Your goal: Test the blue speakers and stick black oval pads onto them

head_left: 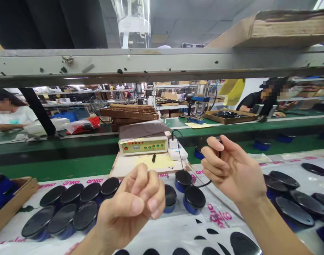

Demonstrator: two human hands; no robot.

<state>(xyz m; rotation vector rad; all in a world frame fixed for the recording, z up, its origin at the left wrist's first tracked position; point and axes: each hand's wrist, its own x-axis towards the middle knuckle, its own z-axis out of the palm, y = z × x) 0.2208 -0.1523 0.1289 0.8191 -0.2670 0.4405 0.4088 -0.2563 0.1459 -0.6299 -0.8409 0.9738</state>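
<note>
My left hand (131, 205) is raised over the bench with its fingers curled and closed; whatever they may hold is hidden. To the right, my right hand (231, 170) is held up, its thumb and index finger pinched on a small dark piece (219, 153). Between and behind the hands stand blue round units with black tops (194, 197). More such units (84, 216) sit in rows left of my left hand, and others (295, 209) lie right of my right forearm. Flat black discs (244, 244) lie on the white sheet at the bottom.
A control box (143, 145) with buttons stands on a board behind the hands, next to a white adapter (177, 150) with a cable. A cardboard box (23, 187) is at the left edge. A metal shelf beam (151, 63) crosses above. People sit beyond the green conveyor (79, 165).
</note>
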